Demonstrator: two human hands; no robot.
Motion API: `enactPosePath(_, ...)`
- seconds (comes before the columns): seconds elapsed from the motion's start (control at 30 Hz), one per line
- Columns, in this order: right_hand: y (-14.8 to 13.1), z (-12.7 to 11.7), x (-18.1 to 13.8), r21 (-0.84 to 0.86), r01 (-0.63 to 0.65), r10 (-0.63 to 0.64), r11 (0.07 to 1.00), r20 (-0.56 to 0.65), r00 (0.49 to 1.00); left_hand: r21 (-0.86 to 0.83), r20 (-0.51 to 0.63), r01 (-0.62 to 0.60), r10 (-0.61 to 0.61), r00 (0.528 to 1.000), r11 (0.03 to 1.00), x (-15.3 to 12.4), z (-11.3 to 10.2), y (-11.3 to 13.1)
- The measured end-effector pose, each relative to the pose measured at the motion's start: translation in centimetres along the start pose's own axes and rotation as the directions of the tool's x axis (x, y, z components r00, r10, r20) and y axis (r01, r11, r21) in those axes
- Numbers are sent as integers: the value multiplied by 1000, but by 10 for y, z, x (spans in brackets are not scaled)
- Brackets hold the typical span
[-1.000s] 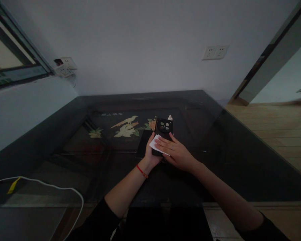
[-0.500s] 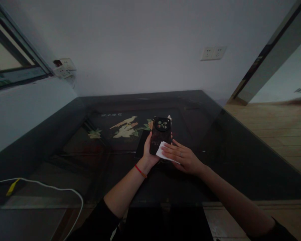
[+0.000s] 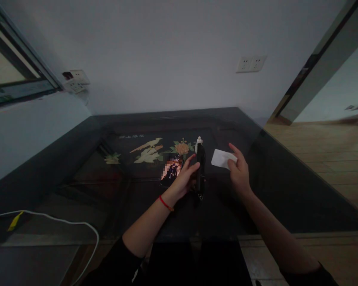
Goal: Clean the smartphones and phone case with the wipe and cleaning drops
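Observation:
My left hand [image 3: 186, 176] is closed around a black phone case [image 3: 200, 169], which is turned edge-on with a small metal ring at its lower end. To the right, my right hand [image 3: 239, 169] pinches a folded white tissue [image 3: 222, 159] between thumb and fingers, apart from the case. Just left of my left hand, a phone [image 3: 172, 169] lies flat on the dark table with its screen lit. Behind the case's upper end stands a small white bottle [image 3: 199, 141], partly hidden.
The dark glossy table [image 3: 274, 190] carries a bird-and-flower picture [image 3: 149, 153]. A white cable [image 3: 62, 223] with a yellow tag [image 3: 15, 221] runs along the left front. Wall sockets [image 3: 251, 64] are at the back.
My right hand has moved right, lifting the tissue off the case. My left hand has turned the case from back-facing to edge-on. The phone's screen, dark before, is now lit.

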State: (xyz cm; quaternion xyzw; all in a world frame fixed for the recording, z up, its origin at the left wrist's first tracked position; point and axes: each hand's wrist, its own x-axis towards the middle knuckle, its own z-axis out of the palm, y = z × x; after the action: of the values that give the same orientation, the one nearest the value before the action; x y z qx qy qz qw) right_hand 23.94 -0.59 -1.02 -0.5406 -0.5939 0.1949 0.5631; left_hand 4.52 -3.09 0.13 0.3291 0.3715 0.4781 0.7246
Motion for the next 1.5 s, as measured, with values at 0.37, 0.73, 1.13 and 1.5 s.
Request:
enactPosePath(0.37,-30,11,-28,7,-96,81,995,482,873,586,-56,-311,420,906,749,11,-10,-13)
enactPosePath(0.73,8,13,-25,-4,-413,379,911,406,832,666,-27,-303,428,903,682,16,-16,-18)
enactPosePath(1.13,29,26,-22,-193,-199,263,961,407,874,892,58,-221,385,921,394,20,-28,-16)
enactPosePath(1.5,41,45,-16,-261,49,69,964,423,904,950,-64,217,540,839,-224,18,-47,6)
